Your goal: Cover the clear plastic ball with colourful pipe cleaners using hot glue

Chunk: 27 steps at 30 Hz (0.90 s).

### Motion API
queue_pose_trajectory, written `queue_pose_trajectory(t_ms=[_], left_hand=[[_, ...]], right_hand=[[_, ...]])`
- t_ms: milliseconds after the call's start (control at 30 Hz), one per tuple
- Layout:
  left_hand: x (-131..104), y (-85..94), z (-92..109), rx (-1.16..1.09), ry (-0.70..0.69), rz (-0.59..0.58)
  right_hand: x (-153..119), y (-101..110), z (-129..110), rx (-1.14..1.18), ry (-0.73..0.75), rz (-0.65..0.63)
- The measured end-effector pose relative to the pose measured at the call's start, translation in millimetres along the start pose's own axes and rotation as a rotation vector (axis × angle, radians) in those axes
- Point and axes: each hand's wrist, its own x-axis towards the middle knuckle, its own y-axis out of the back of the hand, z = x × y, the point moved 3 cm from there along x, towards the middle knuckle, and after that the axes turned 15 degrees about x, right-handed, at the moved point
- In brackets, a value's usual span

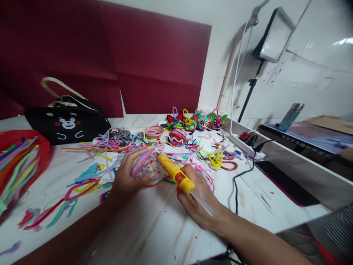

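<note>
My left hand (128,175) is closed round a clear plastic bowl-like piece (150,167) with pink, purple and yellow pipe cleaners along its side. In my right hand (194,193) is a yellow glue gun (176,175), a clear glue stick poking out of its back end. The gun's nozzle is at the bowl's upper rim; whether it touches cannot be made out. Just behind stands a striped pink-and-red pipe-cleaner ball (178,137). Beside that ball is a shallow bowl with a red rim (154,131).
Loose pipe cleaners (91,184) litter the white table. Several colourful animal-face ornaments (202,121) line the back. A black bag (67,123) and a red bag of pipe cleaners (41,154) are on the left. On the right lie a power strip (248,145), a black cable (235,184) and scissors (227,165).
</note>
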Motion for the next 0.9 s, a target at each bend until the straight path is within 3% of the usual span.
queue_pose_trajectory(t_ms=[500, 900], left_hand=[[2, 2.1, 7, 0.033, -0.019, -0.015], [1, 3.7, 9, -0.007, 0.000, -0.016]], right_hand=[[1, -3, -9, 0.033, -0.005, -0.049], [1, 1, -1, -0.015, -0.024, 0.007]])
